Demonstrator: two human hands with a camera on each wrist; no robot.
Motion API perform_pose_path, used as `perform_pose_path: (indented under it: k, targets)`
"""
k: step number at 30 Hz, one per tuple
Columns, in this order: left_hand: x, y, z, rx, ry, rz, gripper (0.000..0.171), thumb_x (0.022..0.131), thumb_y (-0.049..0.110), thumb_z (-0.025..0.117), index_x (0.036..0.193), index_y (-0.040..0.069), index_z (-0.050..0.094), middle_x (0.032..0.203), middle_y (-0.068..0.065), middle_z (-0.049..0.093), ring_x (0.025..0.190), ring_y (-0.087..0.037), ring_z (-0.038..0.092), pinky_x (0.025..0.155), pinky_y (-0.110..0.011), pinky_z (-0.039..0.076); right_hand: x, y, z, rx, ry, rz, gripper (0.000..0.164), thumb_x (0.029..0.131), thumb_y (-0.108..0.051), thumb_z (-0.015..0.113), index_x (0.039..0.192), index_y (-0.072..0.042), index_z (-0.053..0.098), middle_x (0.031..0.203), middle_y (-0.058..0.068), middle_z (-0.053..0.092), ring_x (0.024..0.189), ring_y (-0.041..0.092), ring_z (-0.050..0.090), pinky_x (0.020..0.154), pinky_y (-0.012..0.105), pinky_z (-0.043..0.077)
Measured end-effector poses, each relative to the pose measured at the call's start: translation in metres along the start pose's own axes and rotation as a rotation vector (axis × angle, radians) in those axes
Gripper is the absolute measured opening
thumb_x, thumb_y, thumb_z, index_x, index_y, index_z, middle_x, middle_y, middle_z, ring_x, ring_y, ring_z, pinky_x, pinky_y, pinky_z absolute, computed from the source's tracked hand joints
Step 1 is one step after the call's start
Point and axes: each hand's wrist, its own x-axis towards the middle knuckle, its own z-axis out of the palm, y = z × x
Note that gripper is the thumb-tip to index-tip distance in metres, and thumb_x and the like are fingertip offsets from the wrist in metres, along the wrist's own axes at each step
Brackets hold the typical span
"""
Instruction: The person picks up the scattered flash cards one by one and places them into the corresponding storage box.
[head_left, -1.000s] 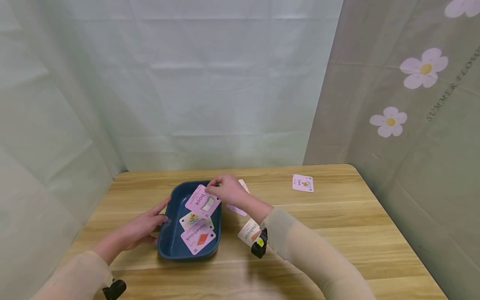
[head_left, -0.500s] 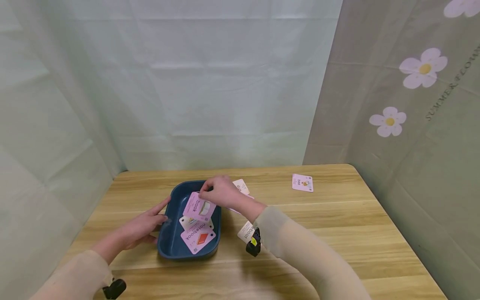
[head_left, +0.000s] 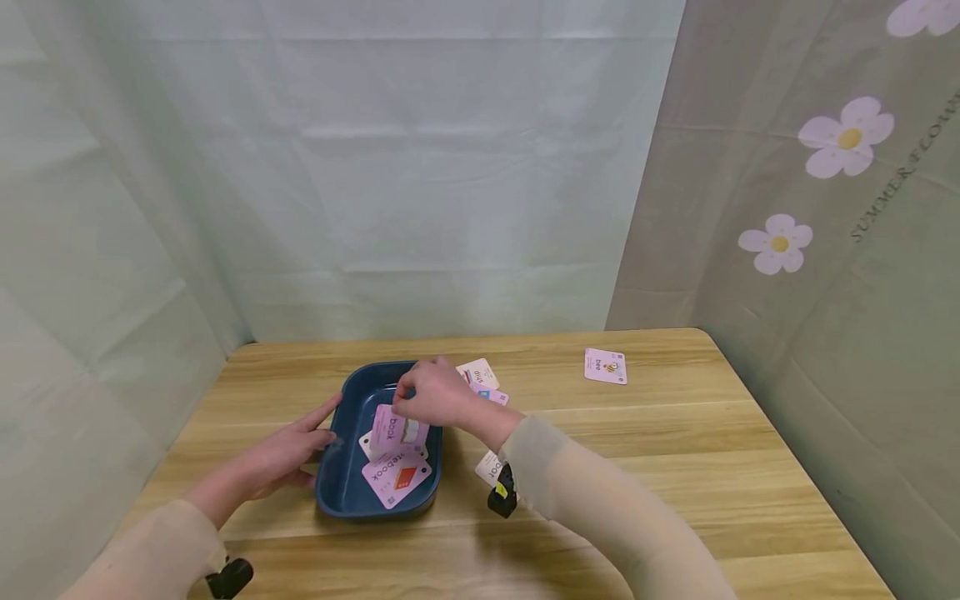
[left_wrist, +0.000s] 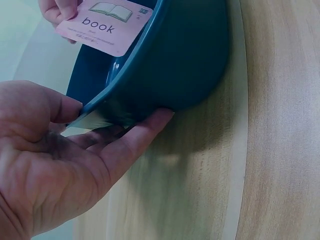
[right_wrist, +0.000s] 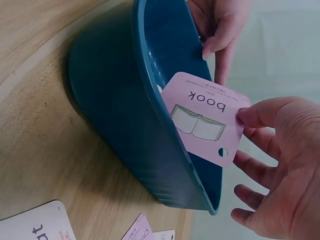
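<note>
My right hand (head_left: 433, 392) pinches a pink flashcard reading "book" (right_wrist: 202, 117) by its edge, over the blue plastic basin (head_left: 327, 492). In the right wrist view the thumb lies on the card's face and the fingers are behind it. At the basin's left side, my left hand (left_wrist: 60, 150) holds the wall, thumb at the rim and fingers against the outside. Inside the basin lies a pink "notebook" card (head_left: 396, 478), overlapping a white card (head_left: 366, 444) that is mostly covered by the "book" card.
Right of the basin lie a white "ship" card (head_left: 480, 372), a pink card (head_left: 495, 395) partly behind my right wrist, and a white card (head_left: 489, 468) partly covered by the wrist camera. A "bee" card (head_left: 605, 366) lies at the back right of the wooden table (head_left: 675, 483).
My right hand has moved a little left and down with the "book" card, lower over the basin. The "ship" card shows more now. My left hand has stayed in place.
</note>
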Motion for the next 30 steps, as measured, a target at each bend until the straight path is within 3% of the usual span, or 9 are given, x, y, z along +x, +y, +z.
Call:
perform_pose_path:
  k: [4, 11, 21, 30]
  targets:
    - [0.0, 0.0, 0.0, 0.004, 0.001, 0.004, 0.072, 0.107, 0.014, 0.041, 0.166, 0.031, 0.001, 0.159, -0.04, 0.015, 0.131, -0.053, 0.047, 0.074, -0.047, 0.058, -0.001, -0.001, 0.0, -0.052, -0.01, 0.0, 0.009, 0.095, -0.042, 0.07, 0.093, -0.036, 0.077, 0.128, -0.007, 0.064, 0.128, 0.023, 0.046, 0.103, 0.038, 0.04]
    - [0.0, -0.001, 0.0, -0.023, -0.02, 0.019, 0.072, 0.108, 0.015, 0.039, 0.166, 0.03, -0.001, 0.158, -0.041, 0.018, 0.129, -0.05, 0.05, 0.075, -0.049, 0.058, -0.003, 0.003, -0.005, -0.047, -0.006, -0.003, 0.025, 0.096, -0.038, 0.068, 0.12, -0.033, 0.076, 0.141, -0.005, 0.061, 0.145, 0.029, 0.034, 0.114, 0.048, 0.033]
    - [0.0, -0.001, 0.001, -0.026, -0.021, 0.017, 0.072, 0.108, 0.015, 0.04, 0.166, 0.029, -0.001, 0.158, -0.04, 0.018, 0.125, -0.045, 0.054, 0.074, -0.048, 0.057, -0.011, 0.012, -0.016, 0.069, 0.008, -0.016, 0.042, 0.096, -0.04, 0.069, 0.137, -0.031, 0.067, 0.149, -0.001, 0.054, 0.147, 0.03, 0.033, 0.114, 0.05, 0.034]
    - [0.0, 0.0, 0.001, -0.021, -0.013, 0.01, 0.071, 0.108, 0.015, 0.039, 0.166, 0.029, -0.001, 0.158, -0.041, 0.018, 0.125, -0.046, 0.053, 0.072, -0.047, 0.056, -0.024, 0.026, -0.036, 0.095, 0.079, -0.059, 0.046, 0.095, -0.039, 0.07, 0.139, -0.03, 0.064, 0.149, 0.001, 0.052, 0.143, 0.029, 0.037, 0.111, 0.049, 0.037]
